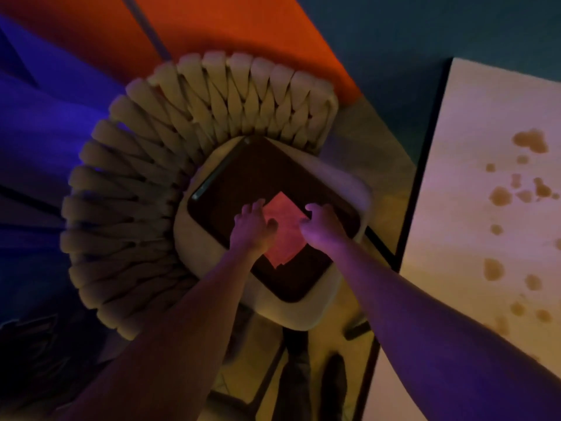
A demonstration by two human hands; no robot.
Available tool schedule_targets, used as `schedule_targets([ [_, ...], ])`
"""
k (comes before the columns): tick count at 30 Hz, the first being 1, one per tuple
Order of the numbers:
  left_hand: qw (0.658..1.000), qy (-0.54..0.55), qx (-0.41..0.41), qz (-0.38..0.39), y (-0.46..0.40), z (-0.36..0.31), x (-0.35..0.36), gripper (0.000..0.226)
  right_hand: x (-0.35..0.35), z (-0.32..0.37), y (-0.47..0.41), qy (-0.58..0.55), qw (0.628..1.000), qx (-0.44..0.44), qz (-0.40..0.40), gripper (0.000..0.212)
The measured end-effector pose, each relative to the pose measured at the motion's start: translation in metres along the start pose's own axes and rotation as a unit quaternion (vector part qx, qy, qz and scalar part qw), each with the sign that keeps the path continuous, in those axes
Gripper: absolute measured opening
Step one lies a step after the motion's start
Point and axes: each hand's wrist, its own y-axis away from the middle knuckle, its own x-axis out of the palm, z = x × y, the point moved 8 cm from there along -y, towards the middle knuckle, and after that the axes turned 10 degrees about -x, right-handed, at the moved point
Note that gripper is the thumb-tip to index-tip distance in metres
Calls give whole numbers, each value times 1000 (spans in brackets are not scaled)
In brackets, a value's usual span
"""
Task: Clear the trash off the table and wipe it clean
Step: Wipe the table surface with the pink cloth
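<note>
Fingers [254, 208] of our left hand [252, 229] are spread and curled down onto the left edge of a pink square cloth [285, 229], the thumb lying on the fabric. Fingers [314, 209] of our right hand [321, 227] are bent over the cloth's right edge. We cannot tell whether either hand pinches the cloth or only presses on it.

The cloth lies flat, turned like a diamond, in the middle of a dark tray [243, 177] with rounded corners. The tray rests on the pale cushion [200, 250] of a chair [127, 189] seen from above. The chair's backrest, woven from thick cream cords, curves around the cushion from seven o'clock through nine o'clock up to one o'clock.

At three o'clock, well apart from the tray, stands a light surface [455, 208] with a dark edge. Brown stains [531, 141] dot it, a large blotch near two o'clock and smaller spots trailing down toward four o'clock.

Both bare forearms enter from the lower edge, the left from seven o'clock, the right from five o'clock. The room is dim, lit orange at twelve o'clock and violet-blue at nine o'clock. The floor below the chair at six o'clock is too dark and blurred to read.
</note>
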Motion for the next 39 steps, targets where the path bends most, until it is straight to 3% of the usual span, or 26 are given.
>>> schedule_targets([
  [13, 998, -63, 6, 19, -64, 27, 65, 70, 53, -50, -58, 101, 994, 35, 39, 66],
  [16, 998, -63, -29, -1, -67, 31, 62, 67, 54, -50, -60, 121, 991, 43, 28, 60],
  [19, 996, -73, -50, -7, -68, 33, 61, 61, 52, -52, -59, 132, 989, 60, 9, 41],
  [24, 995, -84, -53, -8, -57, 35, 59, 42, 56, -58, -43, 32, 995, 99, -6, 29],
  [28, 998, -26, -47, -31, -34, 37, 49, 34, 50, -53, -20, -27, 993, 110, -20, 25],
  [34, 991, 116, 5, -67, 29, 31, 23, 26, 29, -24, 29, -102, 988, 65, -92, 19],
  [39, 978, 168, 47, -119, 104, 19, -6, 24, 8, -7, 93, -138, 982, 33, -127, 26],
])
